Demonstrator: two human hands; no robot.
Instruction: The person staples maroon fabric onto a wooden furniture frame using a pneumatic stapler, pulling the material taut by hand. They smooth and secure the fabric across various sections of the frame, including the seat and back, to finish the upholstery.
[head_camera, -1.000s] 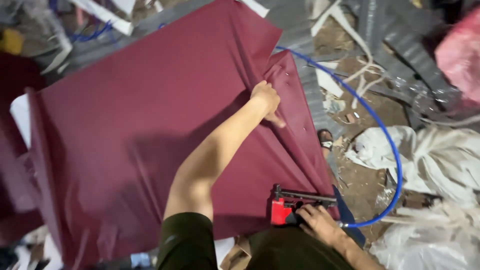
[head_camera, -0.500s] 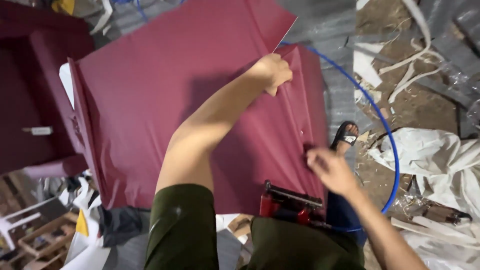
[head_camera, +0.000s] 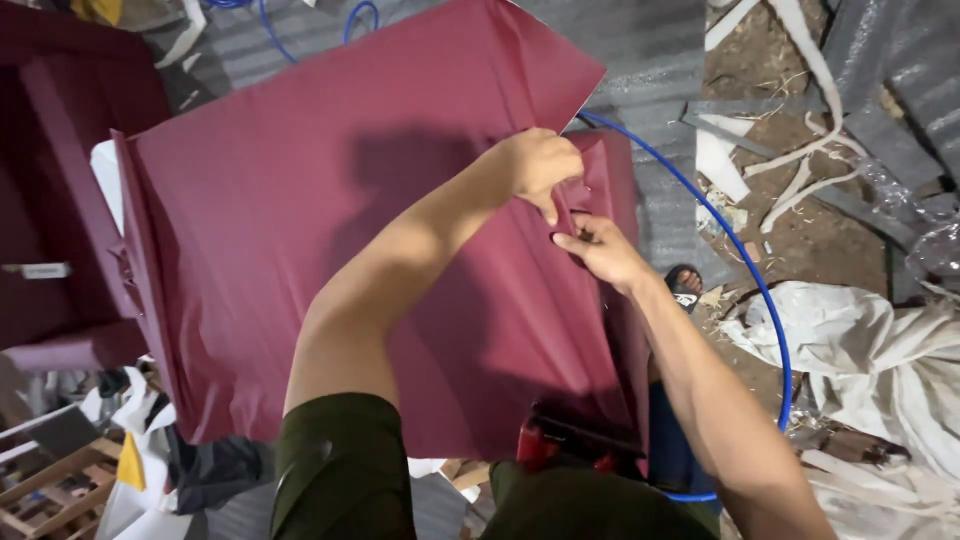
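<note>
Up close, left hand (head_camera: 535, 165) pinching a fold of maroon sheet (head_camera: 330, 260), right hand (head_camera: 598, 250) just below it pinching the same fold, blue hose (head_camera: 745, 265) beyond, red stapler (head_camera: 560, 445) near the elbows.

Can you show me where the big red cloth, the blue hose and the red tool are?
maroon cloth (head_camera: 330, 270), head view, middle of the sheet.
blue hose (head_camera: 745, 270), head view, its curve.
red tool (head_camera: 540, 447), head view, red body.

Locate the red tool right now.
Head view, bottom centre: the red tool sits under the maroon sheet's lower edge, untouched, below both hands.
</note>
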